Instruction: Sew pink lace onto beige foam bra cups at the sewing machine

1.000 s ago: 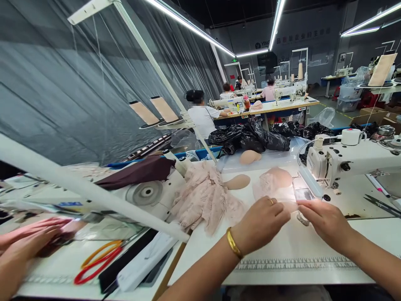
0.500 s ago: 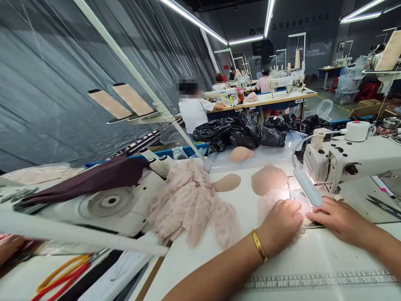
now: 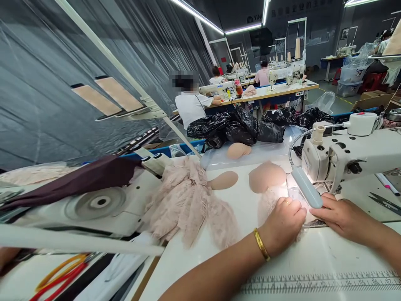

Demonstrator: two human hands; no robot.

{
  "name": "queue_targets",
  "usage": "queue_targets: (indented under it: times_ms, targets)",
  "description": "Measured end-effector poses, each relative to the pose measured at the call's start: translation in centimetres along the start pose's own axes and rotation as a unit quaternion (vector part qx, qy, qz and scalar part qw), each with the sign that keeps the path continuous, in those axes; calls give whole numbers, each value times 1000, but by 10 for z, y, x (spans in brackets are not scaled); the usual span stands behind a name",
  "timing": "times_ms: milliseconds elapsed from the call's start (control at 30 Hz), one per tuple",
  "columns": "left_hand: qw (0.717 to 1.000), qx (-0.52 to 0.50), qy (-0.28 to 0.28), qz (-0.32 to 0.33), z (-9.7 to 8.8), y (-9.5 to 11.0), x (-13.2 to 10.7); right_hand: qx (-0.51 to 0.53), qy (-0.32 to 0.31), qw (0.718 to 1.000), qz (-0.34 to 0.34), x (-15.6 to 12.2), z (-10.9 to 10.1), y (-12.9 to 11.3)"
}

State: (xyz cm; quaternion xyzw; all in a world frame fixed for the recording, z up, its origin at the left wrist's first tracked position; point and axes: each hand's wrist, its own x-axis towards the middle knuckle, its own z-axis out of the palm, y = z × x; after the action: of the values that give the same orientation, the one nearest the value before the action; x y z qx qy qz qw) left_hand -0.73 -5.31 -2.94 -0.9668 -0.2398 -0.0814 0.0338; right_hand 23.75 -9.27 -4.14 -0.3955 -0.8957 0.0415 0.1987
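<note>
My left hand [image 3: 283,228], with a ring and a gold bangle, is closed on pale pink lace fabric [image 3: 269,202] at the sewing machine's bed. The lace runs up to a beige moulded bra cup [image 3: 267,177] on the table. Opposite, my right hand [image 3: 344,215] lies with its fingers stretched out beside the needle area, its fingertips partly behind the tubular lamp [image 3: 307,188]. The white sewing machine [image 3: 335,156] stands just beyond that hand. Its needle and the fabric's edge under it are hidden by the lamp and my fingers.
Gathered pink lace [image 3: 184,196] and a beige cup [image 3: 225,179] lie left of my hands. Scissors [image 3: 385,202] and a marker pen [image 3: 387,184] are at right. A printed ruler [image 3: 319,282] runs along the front. Black plastic bags [image 3: 238,127] lie behind, with co-workers beyond.
The camera view has shifted slightly. My left hand has edged a little to the right with the lace, closer to my right hand, which stays nearly in place.
</note>
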Motion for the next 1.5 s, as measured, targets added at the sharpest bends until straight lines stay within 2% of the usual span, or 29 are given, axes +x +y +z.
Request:
queue_targets:
  times_ms: [267, 567, 733, 967, 1233, 1367, 1500]
  targets:
    - [999, -27, 23, -34, -1, 5, 0, 35, 22, 999, 11, 1, 1, 0]
    - [997, -36, 64, -10, 15, -7, 6, 25, 15, 999, 37, 3, 6, -2]
    - [997, -50, 51, 24, 21, -23, 21, -26, -6, 997, 74, 2, 8, 0]
    - [995, -75, 39, 55, 21, -41, 34, -34, 31, 996, 80, 2, 8, 1]
    - [992, -90, 27, 82, 21, -52, 40, -31, 38, 995, 89, 2, 8, 0]
    - [994, -78, 26, 75, 18, -55, 42, -32, 35, 993, 104, 1, 10, 1]
    - [998, -45, 25, 39, 12, -49, 43, -38, 37, 994, 100, -1, 12, 5]
